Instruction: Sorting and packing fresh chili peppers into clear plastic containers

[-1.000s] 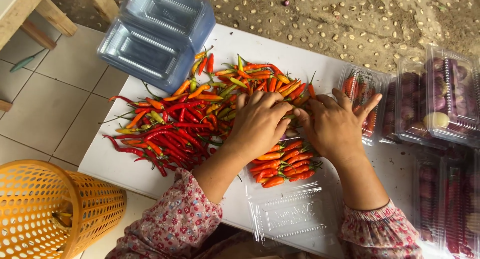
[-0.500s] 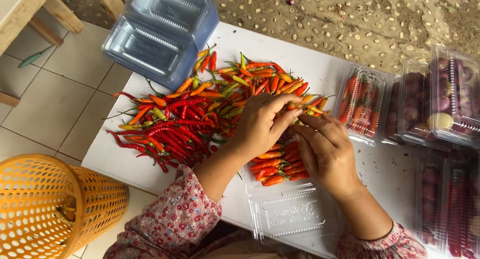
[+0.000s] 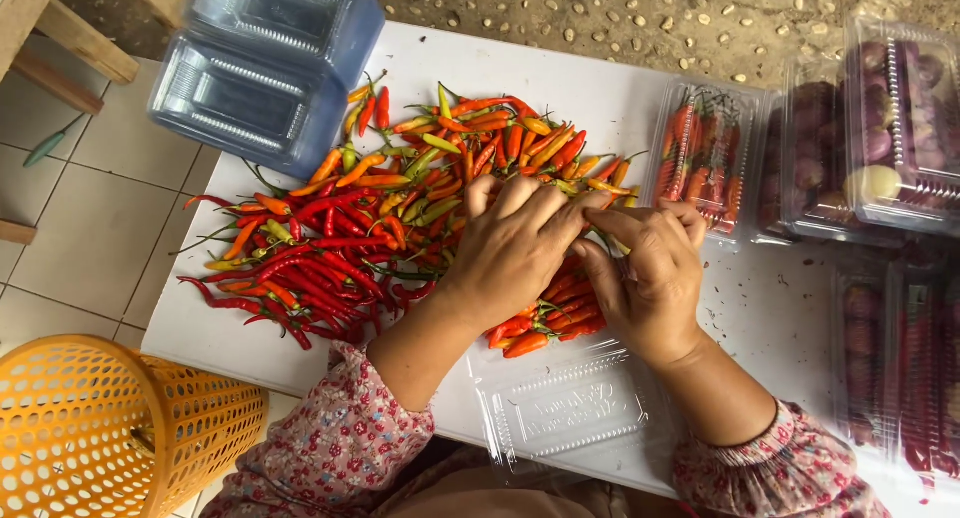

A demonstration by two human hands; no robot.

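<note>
My left hand (image 3: 515, 248) lay flat, fingers spread, on a bunch of chillies (image 3: 545, 313) in an open clear tray (image 3: 570, 408) near my edge of the white tabletop (image 3: 770, 308). My right hand (image 3: 650, 273) was curled beside it, fingertips pressed together on the same bunch, touching the left. Those chillies lay side by side, long axes slanting from lower left to upper right, red-orange tips toward me. The loose pile (image 3: 350, 228) sprawled to the left, pointing every way. Beyond the pile stood a stack of empty clear trays (image 3: 265, 68). To the right sat a closed pack of chillies (image 3: 700, 158) and packs of purple shallots (image 3: 880, 128). An orange basket (image 3: 100, 428) stood on the floor.
</note>
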